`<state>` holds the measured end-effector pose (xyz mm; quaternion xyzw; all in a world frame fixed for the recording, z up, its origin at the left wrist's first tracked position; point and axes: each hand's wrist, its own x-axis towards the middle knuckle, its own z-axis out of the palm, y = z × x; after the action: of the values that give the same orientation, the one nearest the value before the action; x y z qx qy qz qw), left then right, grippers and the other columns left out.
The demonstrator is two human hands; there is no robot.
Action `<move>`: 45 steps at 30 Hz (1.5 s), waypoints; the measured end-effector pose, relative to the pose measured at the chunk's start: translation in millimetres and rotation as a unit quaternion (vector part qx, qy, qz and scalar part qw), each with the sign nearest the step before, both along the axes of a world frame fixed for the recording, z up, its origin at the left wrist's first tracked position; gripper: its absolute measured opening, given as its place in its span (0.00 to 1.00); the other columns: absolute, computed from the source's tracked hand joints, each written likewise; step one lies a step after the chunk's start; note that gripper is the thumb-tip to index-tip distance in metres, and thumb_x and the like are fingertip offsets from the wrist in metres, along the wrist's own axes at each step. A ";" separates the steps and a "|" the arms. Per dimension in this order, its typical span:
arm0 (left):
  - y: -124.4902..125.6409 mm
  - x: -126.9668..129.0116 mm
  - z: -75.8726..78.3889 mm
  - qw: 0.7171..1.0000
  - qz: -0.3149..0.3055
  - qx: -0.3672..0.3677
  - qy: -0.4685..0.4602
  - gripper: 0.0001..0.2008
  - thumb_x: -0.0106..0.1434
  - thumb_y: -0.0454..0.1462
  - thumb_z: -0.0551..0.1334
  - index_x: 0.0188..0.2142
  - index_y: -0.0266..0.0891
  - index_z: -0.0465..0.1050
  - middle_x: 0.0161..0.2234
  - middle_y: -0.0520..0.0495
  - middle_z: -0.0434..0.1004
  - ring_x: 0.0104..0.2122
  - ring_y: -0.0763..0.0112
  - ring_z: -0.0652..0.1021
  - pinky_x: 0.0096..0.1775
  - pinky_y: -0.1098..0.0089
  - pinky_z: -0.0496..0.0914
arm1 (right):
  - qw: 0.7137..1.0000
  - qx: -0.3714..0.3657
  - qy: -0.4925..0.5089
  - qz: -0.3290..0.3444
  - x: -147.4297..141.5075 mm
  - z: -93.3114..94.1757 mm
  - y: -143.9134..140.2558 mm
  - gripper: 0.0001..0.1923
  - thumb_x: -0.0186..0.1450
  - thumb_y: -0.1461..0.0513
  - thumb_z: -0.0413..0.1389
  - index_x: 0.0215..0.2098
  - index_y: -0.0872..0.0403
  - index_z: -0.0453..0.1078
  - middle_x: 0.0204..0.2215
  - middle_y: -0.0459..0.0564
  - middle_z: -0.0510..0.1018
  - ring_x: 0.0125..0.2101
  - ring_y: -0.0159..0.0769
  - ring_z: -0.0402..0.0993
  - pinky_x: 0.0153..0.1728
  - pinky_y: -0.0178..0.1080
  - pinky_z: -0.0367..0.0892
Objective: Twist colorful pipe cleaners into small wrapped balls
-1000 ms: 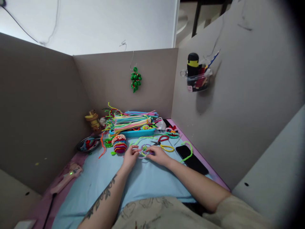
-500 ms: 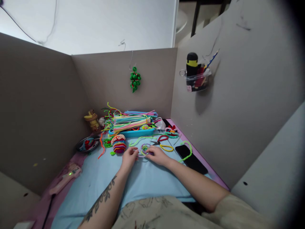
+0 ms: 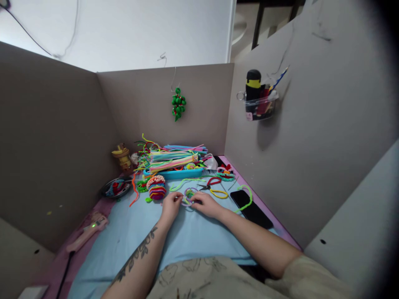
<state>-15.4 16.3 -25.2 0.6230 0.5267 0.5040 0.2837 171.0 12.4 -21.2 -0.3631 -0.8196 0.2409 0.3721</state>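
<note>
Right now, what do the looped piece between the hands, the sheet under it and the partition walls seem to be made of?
The looped piece looks like fuzzy chenille stems, purple and green, bent into rings; both the left hand and right hand pinch it. The blue sheet looks like matte fabric or soft mat, slightly creased. The partition walls look like plain grey-brown board, flat and dull, probably cardboard.

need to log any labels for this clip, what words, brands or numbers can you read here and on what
None can be read.
Pink tag on the clear wall holder: too small and blurred.
Black and yellow bottle in the holder: no legible print.
Black phone: screen dark.
Pink glue gun: only a green light, no text.
</note>
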 end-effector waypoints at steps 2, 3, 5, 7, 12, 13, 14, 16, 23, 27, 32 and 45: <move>-2.6 -0.2 3.5 0.997 -0.003 0.060 0.040 0.04 0.51 0.33 0.61 0.25 0.40 0.75 0.26 0.48 0.75 0.29 0.67 0.73 0.34 0.70 0.66 | 1.000 0.003 -0.006 0.009 -0.2 0.5 -0.2 0.08 0.56 0.67 0.58 0.34 0.54 0.74 0.29 0.46 0.73 0.31 0.33 0.69 0.34 0.33 0.62; -3.6 -0.4 4.6 0.995 -0.008 0.080 0.054 0.05 0.52 0.33 0.60 0.25 0.40 0.75 0.27 0.47 0.75 0.31 0.67 0.73 0.36 0.70 0.66 | 1.000 0.005 -0.009 0.015 -0.2 0.7 -0.2 0.08 0.55 0.68 0.58 0.34 0.54 0.73 0.29 0.47 0.73 0.32 0.33 0.69 0.35 0.33 0.63; -4.7 -1.0 5.3 0.992 -0.015 0.099 0.072 0.06 0.54 0.33 0.59 0.27 0.41 0.75 0.28 0.46 0.76 0.32 0.66 0.73 0.37 0.69 0.66 | 0.999 0.005 -0.014 0.033 0.0 0.9 -0.3 0.10 0.55 0.68 0.58 0.35 0.54 0.73 0.30 0.47 0.73 0.33 0.34 0.69 0.36 0.34 0.63; -4.3 -1.7 4.4 0.992 -0.011 0.101 0.078 0.06 0.55 0.33 0.59 0.27 0.41 0.75 0.29 0.46 0.76 0.32 0.65 0.73 0.37 0.68 0.66 | 0.999 0.006 -0.017 0.051 0.0 0.7 -0.4 0.12 0.55 0.69 0.57 0.37 0.53 0.73 0.32 0.48 0.74 0.35 0.34 0.70 0.37 0.34 0.63; -4.1 -0.8 4.6 0.994 -0.006 0.086 0.074 0.04 0.54 0.34 0.61 0.28 0.41 0.76 0.29 0.47 0.77 0.32 0.65 0.74 0.38 0.68 0.66 | 0.999 0.022 -0.005 0.038 -0.4 0.9 -1.5 0.13 0.56 0.70 0.54 0.38 0.53 0.73 0.32 0.48 0.75 0.35 0.34 0.71 0.37 0.34 0.64; -5.2 -0.1 5.6 0.995 -0.006 0.080 0.067 0.04 0.53 0.35 0.61 0.28 0.42 0.76 0.29 0.47 0.77 0.31 0.65 0.74 0.38 0.69 0.66 | 0.999 0.021 -0.003 0.027 -0.5 1.3 -1.7 0.13 0.56 0.70 0.53 0.37 0.53 0.73 0.32 0.48 0.75 0.34 0.34 0.71 0.37 0.34 0.64; -6.7 0.8 6.9 0.996 -0.007 0.073 0.058 0.04 0.53 0.35 0.61 0.28 0.42 0.75 0.29 0.48 0.77 0.31 0.66 0.74 0.37 0.69 0.66 | 1.000 0.018 -0.002 0.017 -0.5 1.7 -2.0 0.13 0.56 0.70 0.53 0.37 0.53 0.74 0.31 0.48 0.75 0.34 0.34 0.71 0.37 0.34 0.64; -10.6 2.6 9.6 0.997 -0.012 0.061 0.038 0.03 0.52 0.36 0.62 0.28 0.42 0.75 0.28 0.49 0.77 0.29 0.67 0.73 0.36 0.70 0.65 | 1.000 0.012 0.000 0.007 -0.4 2.4 -2.3 0.14 0.55 0.71 0.53 0.36 0.53 0.73 0.31 0.48 0.76 0.33 0.34 0.70 0.36 0.34 0.64; -19.4 7.4 14.0 0.998 -0.036 0.054 0.015 0.05 0.53 0.39 0.62 0.30 0.41 0.72 0.27 0.50 0.74 0.28 0.69 0.73 0.34 0.71 0.66 | 1.000 0.000 0.018 0.002 0.8 0.9 -0.6 0.17 0.53 0.72 0.52 0.39 0.52 0.73 0.33 0.47 0.76 0.34 0.34 0.70 0.38 0.34 0.64; -13.9 8.1 11.6 0.998 0.002 0.030 -0.058 0.13 0.52 0.42 0.63 0.36 0.39 0.71 0.34 0.45 0.76 0.30 0.67 0.75 0.34 0.70 0.68 | 0.998 -0.011 0.058 -0.035 1.3 -2.6 4.2 0.15 0.56 0.69 0.53 0.40 0.53 0.73 0.37 0.50 0.77 0.38 0.36 0.72 0.40 0.37 0.65; -13.1 11.4 6.7 0.981 -0.026 -0.114 -0.152 0.21 0.46 0.43 0.68 0.37 0.35 0.68 0.25 0.46 0.76 0.25 0.67 0.77 0.26 0.72 0.68 | 0.995 -0.020 0.065 -0.078 1.5 -7.6 9.1 0.13 0.56 0.68 0.54 0.38 0.54 0.73 0.36 0.51 0.78 0.37 0.37 0.72 0.40 0.39 0.66; -11.6 14.9 3.5 0.927 -0.016 -0.194 -0.322 0.24 0.40 0.37 0.72 0.38 0.32 0.71 0.24 0.47 0.76 0.25 0.71 0.77 0.31 0.71 0.71 | 0.998 -0.021 0.055 -0.035 -1.1 -2.9 1.6 0.13 0.56 0.66 0.56 0.40 0.53 0.72 0.36 0.49 0.77 0.35 0.35 0.72 0.38 0.37 0.66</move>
<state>-0.5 4.7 -21.8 0.3683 0.4847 0.5608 0.5611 169.9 14.0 -24.1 -0.3856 -0.7796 0.2647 0.4166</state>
